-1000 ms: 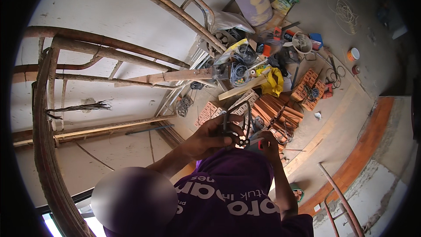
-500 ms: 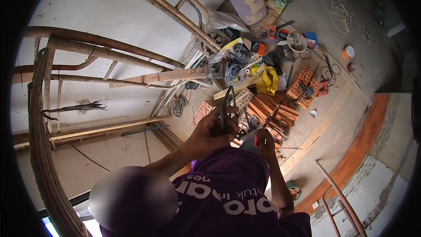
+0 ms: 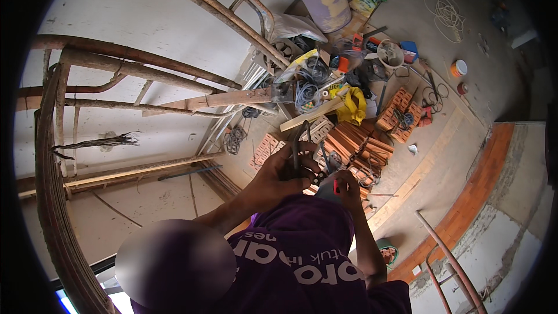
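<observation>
Hands shifted slightly toward 6 o'clock since earlier.
Left hand is wrapped around dark cable; right hand pinches a small red-handled tool; brick stack at 1 o'clock.

Bright, even daylight, heavy fisheye bend all round.

Soft light washes the pale wall left of the left hand, shadows faint under the poles. Beyond the right hand the floor clutter stays fairly sharp. Near the rim, straight edges curve, corners go black, and a blurred patch sits below the hands.
</observation>
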The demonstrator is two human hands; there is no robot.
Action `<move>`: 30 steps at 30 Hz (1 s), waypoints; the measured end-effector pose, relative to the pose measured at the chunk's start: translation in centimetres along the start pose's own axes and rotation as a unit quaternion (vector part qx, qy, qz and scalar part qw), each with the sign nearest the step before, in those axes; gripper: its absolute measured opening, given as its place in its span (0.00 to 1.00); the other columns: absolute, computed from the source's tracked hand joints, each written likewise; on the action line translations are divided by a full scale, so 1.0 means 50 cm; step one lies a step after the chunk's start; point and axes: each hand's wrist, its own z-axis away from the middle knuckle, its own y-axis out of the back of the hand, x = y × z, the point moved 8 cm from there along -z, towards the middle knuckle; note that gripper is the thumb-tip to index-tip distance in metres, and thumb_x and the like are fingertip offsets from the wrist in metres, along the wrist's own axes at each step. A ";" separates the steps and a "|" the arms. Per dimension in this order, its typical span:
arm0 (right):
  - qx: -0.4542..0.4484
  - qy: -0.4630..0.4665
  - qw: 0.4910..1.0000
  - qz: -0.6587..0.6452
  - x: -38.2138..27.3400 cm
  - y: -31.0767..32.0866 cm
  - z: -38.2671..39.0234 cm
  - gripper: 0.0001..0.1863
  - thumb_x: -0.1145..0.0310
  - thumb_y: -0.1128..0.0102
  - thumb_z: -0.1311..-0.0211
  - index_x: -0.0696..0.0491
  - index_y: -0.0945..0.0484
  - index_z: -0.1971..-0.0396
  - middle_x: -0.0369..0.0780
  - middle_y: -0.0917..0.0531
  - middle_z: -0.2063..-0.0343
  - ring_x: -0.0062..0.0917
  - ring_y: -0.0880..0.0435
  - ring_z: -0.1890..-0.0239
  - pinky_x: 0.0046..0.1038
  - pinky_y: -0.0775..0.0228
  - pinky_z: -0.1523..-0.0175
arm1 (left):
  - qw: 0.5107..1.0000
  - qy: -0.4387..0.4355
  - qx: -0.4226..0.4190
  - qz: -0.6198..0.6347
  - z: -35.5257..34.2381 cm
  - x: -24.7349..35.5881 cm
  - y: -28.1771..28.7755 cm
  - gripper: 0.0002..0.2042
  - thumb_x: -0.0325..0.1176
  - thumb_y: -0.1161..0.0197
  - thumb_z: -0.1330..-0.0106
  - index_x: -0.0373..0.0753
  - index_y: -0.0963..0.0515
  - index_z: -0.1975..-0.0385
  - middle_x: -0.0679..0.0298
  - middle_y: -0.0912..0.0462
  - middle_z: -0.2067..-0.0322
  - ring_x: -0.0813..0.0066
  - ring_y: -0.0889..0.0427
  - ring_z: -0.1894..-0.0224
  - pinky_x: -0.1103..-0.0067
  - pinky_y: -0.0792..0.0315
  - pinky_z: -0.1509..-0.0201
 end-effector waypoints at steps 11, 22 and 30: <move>-0.033 -0.004 0.999 -0.019 0.028 -0.001 0.009 0.09 0.78 0.53 0.34 0.57 0.25 0.59 0.40 0.24 0.66 0.25 0.24 0.65 0.25 0.31 0.60 | 0.999 0.011 0.000 0.044 0.000 -0.008 0.001 0.27 0.21 0.38 0.39 0.39 0.38 0.39 0.61 0.22 0.55 0.78 0.22 0.55 0.80 0.28 0.52; 0.035 -0.222 0.952 -0.206 0.150 0.023 0.049 0.13 0.61 0.53 0.28 0.54 0.24 0.61 0.34 0.23 0.74 0.16 0.26 0.76 0.21 0.33 0.71 | 0.955 -0.032 0.210 -0.205 -0.039 -0.118 0.186 0.19 0.42 0.53 0.24 0.36 0.31 0.43 0.74 0.37 0.78 0.86 0.37 0.74 0.84 0.37 0.68; 0.103 -0.244 0.935 -0.238 0.186 0.050 0.051 0.12 0.62 0.53 0.29 0.55 0.25 0.60 0.34 0.22 0.71 0.19 0.23 0.70 0.23 0.29 0.67 | 0.937 -0.084 0.340 -0.006 -0.042 -0.173 0.448 0.15 0.42 0.54 0.25 0.40 0.29 0.50 0.77 0.45 0.81 0.89 0.47 0.82 0.87 0.48 0.80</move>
